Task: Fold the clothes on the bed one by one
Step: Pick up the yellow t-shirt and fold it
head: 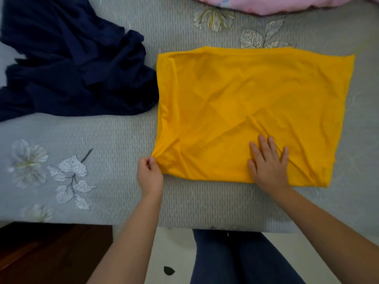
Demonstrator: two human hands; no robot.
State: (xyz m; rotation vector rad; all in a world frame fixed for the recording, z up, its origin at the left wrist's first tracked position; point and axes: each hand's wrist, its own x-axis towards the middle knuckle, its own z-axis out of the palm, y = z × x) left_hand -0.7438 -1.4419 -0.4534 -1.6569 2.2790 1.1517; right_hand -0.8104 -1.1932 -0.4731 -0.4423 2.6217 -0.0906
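Note:
A yellow garment [252, 103] lies folded into a rough rectangle on the grey flowered bed sheet [114, 152]. My left hand [149, 174] pinches its near left corner, where the cloth bunches up. My right hand [267, 163] rests flat on the near part of the yellow garment, fingers straight and spread. A crumpled navy garment [71, 64] lies in a heap to the left, its edge touching the yellow one's left side.
A pink fabric item [287, 4] lies at the far edge of the bed. The bed's near edge [184, 225] runs just in front of my legs, with dark wooden furniture [51, 255] at lower left and a pale floor below.

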